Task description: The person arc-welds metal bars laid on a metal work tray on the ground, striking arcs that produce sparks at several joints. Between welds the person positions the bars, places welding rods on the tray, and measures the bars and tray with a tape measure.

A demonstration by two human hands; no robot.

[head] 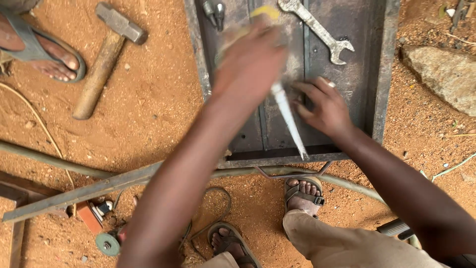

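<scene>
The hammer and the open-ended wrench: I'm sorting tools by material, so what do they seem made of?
The hammer looks to have a dull grey metal head, likely steel, on a worn, bare wooden handle with brown grain. The wrench seems all metal, probably steel, with a pale silvery, scuffed finish, lying on the dark metal frame.

hands (pixel 250 62) on metal frame (pixel 382 74), spanner (pixel 317 30), hammer (pixel 106 57)
</scene>
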